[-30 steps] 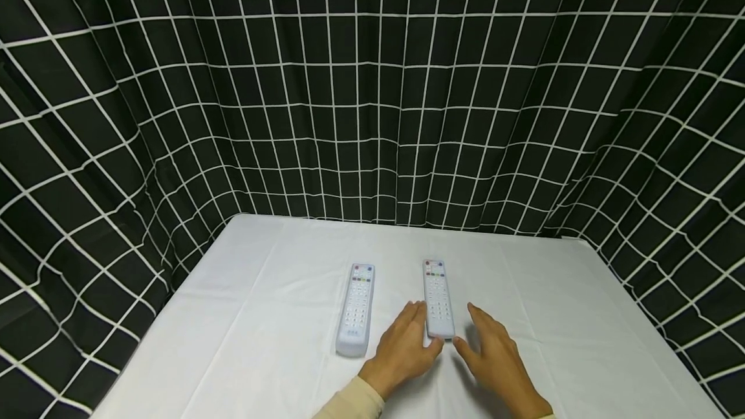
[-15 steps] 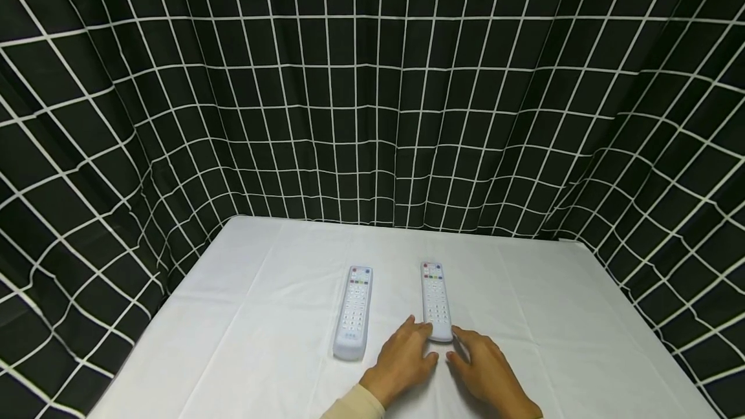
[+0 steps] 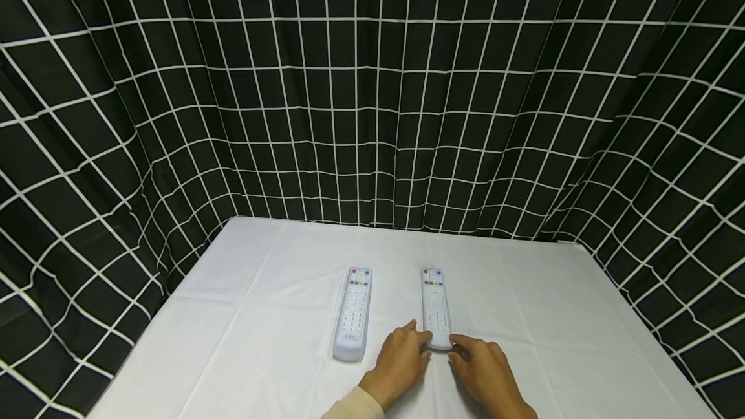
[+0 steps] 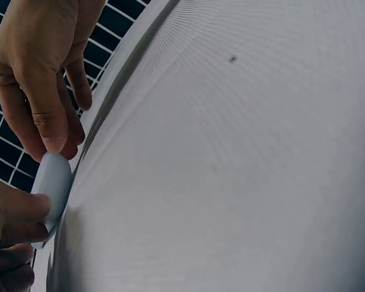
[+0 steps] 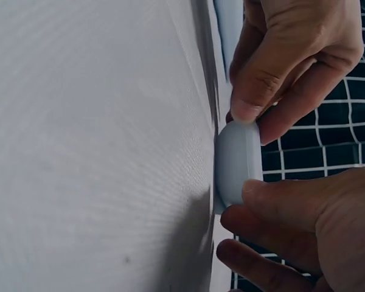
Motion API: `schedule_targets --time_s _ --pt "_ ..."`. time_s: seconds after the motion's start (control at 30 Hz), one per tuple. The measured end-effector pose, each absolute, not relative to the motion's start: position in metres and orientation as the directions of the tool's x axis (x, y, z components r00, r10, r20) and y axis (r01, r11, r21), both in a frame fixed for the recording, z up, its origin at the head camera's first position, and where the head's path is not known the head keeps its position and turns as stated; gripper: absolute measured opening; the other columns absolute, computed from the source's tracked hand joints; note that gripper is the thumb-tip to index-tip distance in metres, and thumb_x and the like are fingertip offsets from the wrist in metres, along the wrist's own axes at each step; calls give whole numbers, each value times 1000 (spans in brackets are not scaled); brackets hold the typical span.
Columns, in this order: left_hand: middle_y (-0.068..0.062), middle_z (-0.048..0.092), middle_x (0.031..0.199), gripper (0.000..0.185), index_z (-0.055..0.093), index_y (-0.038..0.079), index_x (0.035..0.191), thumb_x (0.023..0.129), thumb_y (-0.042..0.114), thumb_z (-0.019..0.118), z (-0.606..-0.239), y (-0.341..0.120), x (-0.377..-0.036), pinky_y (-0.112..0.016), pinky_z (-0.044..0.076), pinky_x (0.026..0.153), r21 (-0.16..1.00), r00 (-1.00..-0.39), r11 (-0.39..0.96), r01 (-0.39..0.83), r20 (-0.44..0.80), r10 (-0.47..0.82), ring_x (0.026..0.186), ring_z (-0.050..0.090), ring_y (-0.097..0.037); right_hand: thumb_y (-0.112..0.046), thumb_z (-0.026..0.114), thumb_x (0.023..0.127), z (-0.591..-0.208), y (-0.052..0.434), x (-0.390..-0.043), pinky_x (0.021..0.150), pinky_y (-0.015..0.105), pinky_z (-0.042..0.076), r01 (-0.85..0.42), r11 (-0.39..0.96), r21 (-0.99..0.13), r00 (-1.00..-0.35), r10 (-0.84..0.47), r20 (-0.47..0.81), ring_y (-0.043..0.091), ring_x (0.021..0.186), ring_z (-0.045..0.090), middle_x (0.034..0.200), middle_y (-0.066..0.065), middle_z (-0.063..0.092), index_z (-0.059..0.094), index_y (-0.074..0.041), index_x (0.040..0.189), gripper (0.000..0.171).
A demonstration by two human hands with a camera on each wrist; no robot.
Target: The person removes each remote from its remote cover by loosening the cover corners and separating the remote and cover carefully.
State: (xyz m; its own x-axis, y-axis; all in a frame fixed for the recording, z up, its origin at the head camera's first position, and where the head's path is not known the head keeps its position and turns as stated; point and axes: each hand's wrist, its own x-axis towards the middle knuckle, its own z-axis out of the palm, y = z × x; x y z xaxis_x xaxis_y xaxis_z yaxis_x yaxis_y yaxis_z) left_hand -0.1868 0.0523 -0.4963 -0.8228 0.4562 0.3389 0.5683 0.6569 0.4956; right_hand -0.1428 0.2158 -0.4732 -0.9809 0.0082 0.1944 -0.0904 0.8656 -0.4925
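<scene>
remote (image 3: 436, 309), lower frame, right of centre | left hand (image 3: 398, 361) + right hand (image 3: 485, 366) pinching its near corners | squeeze evenly — don't twist

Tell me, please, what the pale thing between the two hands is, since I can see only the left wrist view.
Observer: The head view shows that it is a remote control, lying with its buttons up.
Operator: Thank you; could you tell me whether anything else lies on the table?
Observer: Yes, a second remote lies to the left of the first, with a gap between them.
Operator: And which end of the first one carries its coloured buttons, please?
Observer: The coloured buttons are at its far end, away from the left hand and right hand.
</scene>
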Motion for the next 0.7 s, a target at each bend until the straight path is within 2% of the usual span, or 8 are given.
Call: schedule_targets --time_s 0.17,0.37,0.57,0.7 --pt "-11 71 100 19 77 11 95 77 7 79 -494 50 -184 -36 52 85 462 -796 650 603 402 453 105 64 -28 -8 79 77 -471 214 -139 80 52 51 -78 851 -520 -980 32 199 31 88 68 85 4 72 72 -2 105 30" --pt "-11 71 100 19 77 8 95 77 4 79 -487 49 -181 -32 53 83 466 -767 616 635 473 433 99 66 -25 -5 80 75 -463 214 -135 80 50 51 -103 819 -565 -970 43 239 31 89 68 84 2 72 73 -4 104 30" --pt "-10 71 95 16 77 7 92 77 0 77 -477 48 -179 -30 53 81 443 -706 566 695 569 422 95 67 -24 0 79 75 -455 214 -133 73 42 53 -144 799 -583 -949 55 310 23 82 66 84 1 71 75 -4 99 24" --pt "-7 70 88 14 78 6 90 76 0 78 -470 46 -177 -20 52 76 407 -656 545 733 635 408 86 66 -16 1 79 76 -451 215 -132 67 34 54 -187 793 -579 -929 49 367 17 76 65 84 -1 70 75 -5 97 22"
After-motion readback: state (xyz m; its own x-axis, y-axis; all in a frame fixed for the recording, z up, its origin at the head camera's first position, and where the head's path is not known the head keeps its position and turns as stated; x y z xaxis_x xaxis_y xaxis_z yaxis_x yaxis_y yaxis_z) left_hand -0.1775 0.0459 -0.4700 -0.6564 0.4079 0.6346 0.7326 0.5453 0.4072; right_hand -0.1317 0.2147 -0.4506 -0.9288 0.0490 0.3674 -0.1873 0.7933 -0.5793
